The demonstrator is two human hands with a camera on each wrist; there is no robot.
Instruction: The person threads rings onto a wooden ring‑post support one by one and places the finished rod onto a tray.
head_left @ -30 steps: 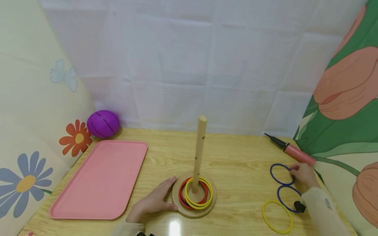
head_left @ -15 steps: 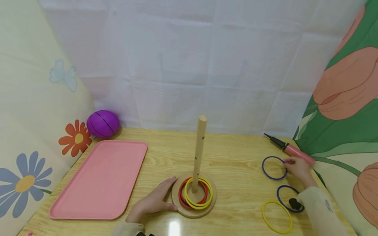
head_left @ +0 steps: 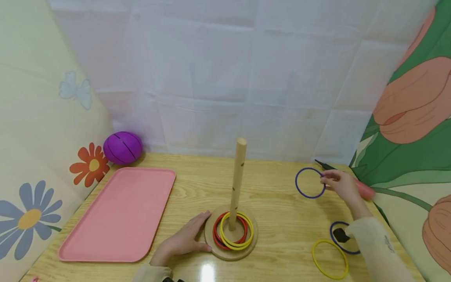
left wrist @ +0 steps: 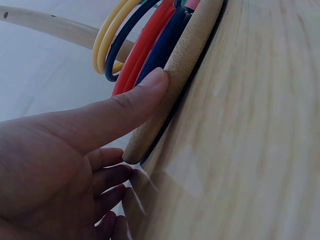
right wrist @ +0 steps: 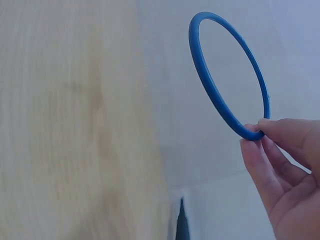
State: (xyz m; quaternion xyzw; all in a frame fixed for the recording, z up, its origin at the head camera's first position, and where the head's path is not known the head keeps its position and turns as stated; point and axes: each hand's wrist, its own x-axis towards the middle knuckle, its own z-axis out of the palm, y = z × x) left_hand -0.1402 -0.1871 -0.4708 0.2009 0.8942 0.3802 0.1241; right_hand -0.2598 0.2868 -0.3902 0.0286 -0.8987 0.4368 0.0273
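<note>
My right hand (head_left: pixel 341 188) pinches the edge of a blue ring (head_left: pixel 296 184) between thumb and fingers, tilted up above the table at the right. In the right wrist view the blue ring (right wrist: pixel 210 85) points away from the fingertips. A wooden peg (head_left: pixel 237 184) stands upright on a round base (head_left: pixel 232 255) at the middle. Yellow rings (head_left: pixel 252 231) lie over red rings (head_left: pixel 214 231) around it; blue rings (left wrist: pixel 162 45) show among them in the left wrist view. My left hand (head_left: pixel 184 237) rests at the base's left edge, thumb against the rim, fingers extended.
Another blue ring (head_left: pixel 332 231), partly behind my right wrist, and a yellow ring (head_left: pixel 313 252) lie at the right. A pump (head_left: pixel 364 190) lies behind the right hand. At the left are a pink tray (head_left: pixel 123 219) and a purple ball (head_left: pixel 123 148).
My right hand has moved up and left with the blue ring, raising it off the table, away from the other blue ring. The left hand and the peg base have stayed put.
</note>
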